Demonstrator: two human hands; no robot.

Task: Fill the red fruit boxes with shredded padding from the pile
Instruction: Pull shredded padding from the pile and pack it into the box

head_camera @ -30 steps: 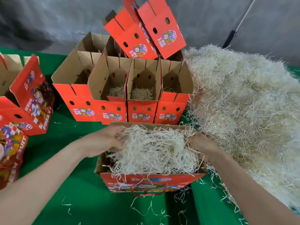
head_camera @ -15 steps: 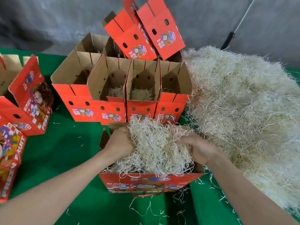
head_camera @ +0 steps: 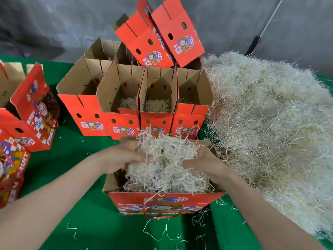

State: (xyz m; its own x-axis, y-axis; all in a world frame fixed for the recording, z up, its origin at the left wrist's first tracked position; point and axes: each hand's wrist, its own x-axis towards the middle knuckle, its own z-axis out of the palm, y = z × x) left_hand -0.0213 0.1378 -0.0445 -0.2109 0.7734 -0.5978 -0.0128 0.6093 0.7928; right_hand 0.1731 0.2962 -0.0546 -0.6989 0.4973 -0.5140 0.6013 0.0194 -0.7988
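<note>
A red fruit box [head_camera: 162, 202] with a red cord handle stands open in front of me, heaped with pale shredded padding [head_camera: 165, 170]. My left hand [head_camera: 124, 156] grips the padding's left side above the box. My right hand [head_camera: 203, 163] grips its right side, fingers buried in the shreds. The wad between my hands is bunched up and rises above the box rim. A big pile of the same padding [head_camera: 270, 123] lies to the right.
A row of open red boxes [head_camera: 144, 109] stands behind, three with a little padding inside. Two flat red boxes [head_camera: 162, 33] lean on top. More red boxes [head_camera: 27, 114] sit at the left. Loose shreds litter the green tabletop [head_camera: 72, 159].
My hands have moved from the box's side walls inward, squeezing the padding together and lifting it into a taller bunch in the middle.
</note>
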